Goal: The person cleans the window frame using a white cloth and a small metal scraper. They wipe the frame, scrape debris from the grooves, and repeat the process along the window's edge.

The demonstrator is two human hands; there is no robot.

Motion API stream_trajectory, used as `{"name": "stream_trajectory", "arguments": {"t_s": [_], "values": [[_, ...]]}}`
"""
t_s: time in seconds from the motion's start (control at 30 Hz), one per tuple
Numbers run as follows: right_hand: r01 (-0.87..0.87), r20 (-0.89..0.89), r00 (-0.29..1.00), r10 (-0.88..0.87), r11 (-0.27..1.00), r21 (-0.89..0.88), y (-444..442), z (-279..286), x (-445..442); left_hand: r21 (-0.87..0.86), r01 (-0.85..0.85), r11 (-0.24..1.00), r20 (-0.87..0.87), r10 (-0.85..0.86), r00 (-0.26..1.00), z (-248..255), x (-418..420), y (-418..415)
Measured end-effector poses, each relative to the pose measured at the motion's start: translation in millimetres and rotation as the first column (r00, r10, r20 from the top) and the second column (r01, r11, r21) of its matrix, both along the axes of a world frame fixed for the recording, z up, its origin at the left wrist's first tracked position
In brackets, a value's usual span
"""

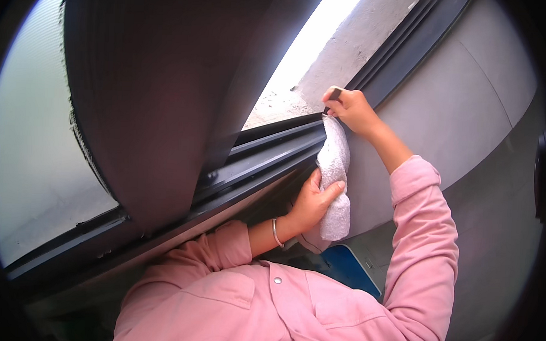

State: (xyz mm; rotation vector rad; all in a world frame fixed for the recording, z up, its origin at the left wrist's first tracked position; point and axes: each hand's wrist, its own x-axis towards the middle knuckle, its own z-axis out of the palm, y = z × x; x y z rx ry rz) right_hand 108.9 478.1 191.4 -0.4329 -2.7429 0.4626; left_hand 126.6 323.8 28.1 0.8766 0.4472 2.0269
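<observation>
A folded white terry towel (335,143) hangs across the inner corner of a dark metal window frame (269,157). My left hand (310,201) grips the towel's lower half, thumb on top, with a silver bangle on the wrist. At the towel's upper end, my right hand (354,110) pinches a small dark tool handle (335,93) between thumb and fingers. The tool's tip is hidden at the frame corner beside the towel; I cannot tell what kind of tool it is.
A dark sash or door panel (158,90) rises on the left, with frosted glass (35,130) beyond it. Grey wall tiles (442,104) flank the frame on the right. Below lies a blue flat object with a pale rim (353,272).
</observation>
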Motion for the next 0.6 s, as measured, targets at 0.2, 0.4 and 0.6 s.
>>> {"name": "stream_trajectory", "arguments": {"t_s": [0.2, 0.4, 0.6], "values": [[-0.484, 0.470, 0.868, 0.162, 0.494, 0.723, -8.1, -0.8, -1.3, 0.041, 0.096, 0.994, 0.044, -0.098, 0.994, -2.7, -10.3, 10.7], [-0.316, -0.046, 0.874, 0.483, 0.639, 0.701, -63.0, 52.1, -0.8, 0.157, -0.021, 0.987, -0.031, 0.026, 0.999, 22.2, -13.0, -8.4], [-0.013, -0.244, 0.969, -0.027, 0.987, -0.159, -55.5, 49.4, 30.1, 0.084, 0.077, 0.994, -0.190, -0.060, 0.980, 14.9, -6.8, -15.5]]}}
